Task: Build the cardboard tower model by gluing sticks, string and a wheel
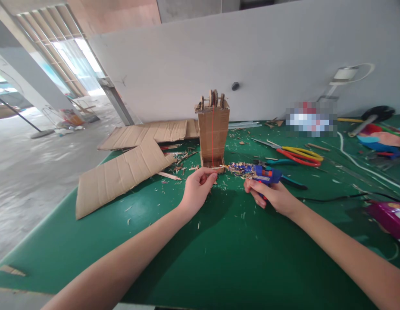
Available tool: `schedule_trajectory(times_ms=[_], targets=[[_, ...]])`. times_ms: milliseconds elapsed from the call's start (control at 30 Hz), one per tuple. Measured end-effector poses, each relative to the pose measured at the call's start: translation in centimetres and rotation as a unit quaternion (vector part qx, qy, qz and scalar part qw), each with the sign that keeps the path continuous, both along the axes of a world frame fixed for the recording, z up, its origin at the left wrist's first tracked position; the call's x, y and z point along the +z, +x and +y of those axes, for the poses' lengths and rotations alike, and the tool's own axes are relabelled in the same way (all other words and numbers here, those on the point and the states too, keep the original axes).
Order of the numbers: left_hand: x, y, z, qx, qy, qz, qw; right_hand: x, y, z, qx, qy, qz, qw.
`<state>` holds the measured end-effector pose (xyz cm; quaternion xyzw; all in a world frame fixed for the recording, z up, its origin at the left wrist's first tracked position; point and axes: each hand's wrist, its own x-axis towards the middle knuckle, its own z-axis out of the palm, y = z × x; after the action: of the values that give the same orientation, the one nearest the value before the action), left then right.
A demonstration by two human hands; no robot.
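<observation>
My right hand (264, 193) is wrapped round a blue hot glue gun (267, 174), whose nozzle end is crusted with wood and cardboard scraps. The tip points left, close to the fingertips of my left hand (200, 185). Thumb and fingers of that hand are pinched together at the foot of a cardboard tower (214, 133); a small pale piece shows there, too small to name. Upright on the table, the tower carries round cardboard wheels (214, 98) on a thin stick at its top. A red string (212, 137) runs straight down its front.
Cardboard sheets (122, 181) lie left on the green table (200, 267), with wood splinters around the tower. Right of the tower are red-and-yellow-handled pliers (297, 156), teal-handled pliers (285, 162), a white cord (351, 160) and a magenta box (385, 217). A grey panel (267, 64) stands behind.
</observation>
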<state>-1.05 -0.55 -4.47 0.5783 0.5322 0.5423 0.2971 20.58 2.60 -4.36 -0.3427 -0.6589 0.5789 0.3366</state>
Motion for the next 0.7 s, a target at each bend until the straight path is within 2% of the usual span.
schedule_trajectory(times_ms=[700], targets=[[-0.27, -0.09, 0.1, 0.014, 0.012, 0.026, 1.0, -0.17, 0.22, 0.06, -0.008, 0.004, -0.047, 0.999]])
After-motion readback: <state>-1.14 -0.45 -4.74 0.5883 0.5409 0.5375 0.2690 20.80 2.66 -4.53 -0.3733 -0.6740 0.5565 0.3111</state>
